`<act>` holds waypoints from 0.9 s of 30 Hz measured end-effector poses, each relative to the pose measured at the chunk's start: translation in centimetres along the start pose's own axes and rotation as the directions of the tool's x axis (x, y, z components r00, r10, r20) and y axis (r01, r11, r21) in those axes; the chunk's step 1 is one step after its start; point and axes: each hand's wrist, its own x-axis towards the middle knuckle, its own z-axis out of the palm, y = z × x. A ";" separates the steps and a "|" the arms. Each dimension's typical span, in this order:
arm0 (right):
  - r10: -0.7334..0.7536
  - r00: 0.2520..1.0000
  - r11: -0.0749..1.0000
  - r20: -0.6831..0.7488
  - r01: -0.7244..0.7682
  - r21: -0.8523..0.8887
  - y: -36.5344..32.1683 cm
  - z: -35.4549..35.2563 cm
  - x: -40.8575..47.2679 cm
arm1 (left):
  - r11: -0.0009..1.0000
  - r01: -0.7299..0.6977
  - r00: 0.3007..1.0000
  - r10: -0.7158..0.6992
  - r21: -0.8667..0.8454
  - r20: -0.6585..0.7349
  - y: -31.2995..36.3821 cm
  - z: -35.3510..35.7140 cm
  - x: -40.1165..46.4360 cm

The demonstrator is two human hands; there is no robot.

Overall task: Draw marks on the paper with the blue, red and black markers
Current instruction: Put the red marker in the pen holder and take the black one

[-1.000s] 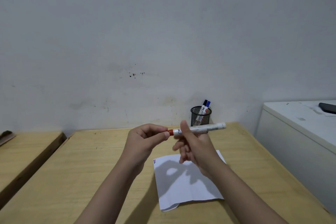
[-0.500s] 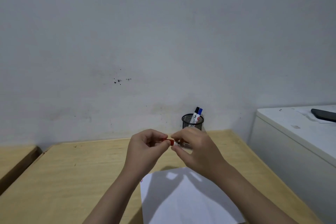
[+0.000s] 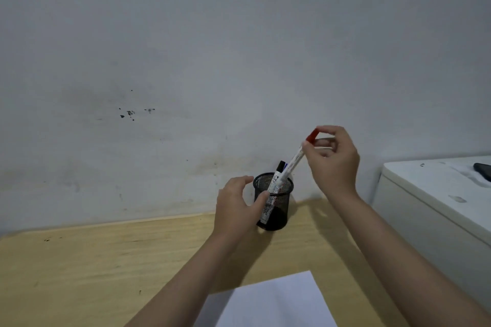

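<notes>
My right hand (image 3: 333, 160) pinches the red-capped end of the red marker (image 3: 293, 162), which slants down into the black mesh pen cup (image 3: 276, 210) at the back of the desk. The black marker (image 3: 279, 167) and the blue marker (image 3: 285, 166) stand in that cup, only their caps showing. My left hand (image 3: 237, 207) curls around the cup's left side, thumb on the mesh and fingers at the rim. The white paper (image 3: 271, 302) lies on the desk near the bottom edge, partly under my arms.
The wooden desk (image 3: 93, 268) ends at a stained grey wall. A white cabinet (image 3: 430, 210) stands close on the right, with a dark flat object (image 3: 483, 170) on top at the frame's edge.
The cap went back on the red marker. My right hand then carried it up and back to the pen cup, and my left hand reached to the cup. The view tilted upward.
</notes>
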 end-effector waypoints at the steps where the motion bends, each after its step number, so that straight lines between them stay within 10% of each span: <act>1: 0.031 0.999 0.998 0.035 -0.029 -0.063 1.0 0.5 0.0 | 1.000 -0.007 1.000 0.007 0.014 0.008 -0.2 0.5 0.3; 9: 0.276 0.937 0.908 0.215 -0.180 -0.379 5.9 2.0 -1.0 | 0.996 0.064 0.996 -0.067 -0.062 -0.058 -0.7 2.3 1.3; 18: 0.213 0.903 0.688 0.373 0.133 -0.713 5.5 3.8 1.1 | 0.998 0.051 0.997 -0.053 -0.034 -0.063 -0.5 2.3 1.4; 27: -0.016 0.873 0.880 0.487 0.244 -0.408 3.3 2.9 -0.5 | 0.995 0.036 0.998 -0.041 0.093 0.053 0.8 1.2 1.2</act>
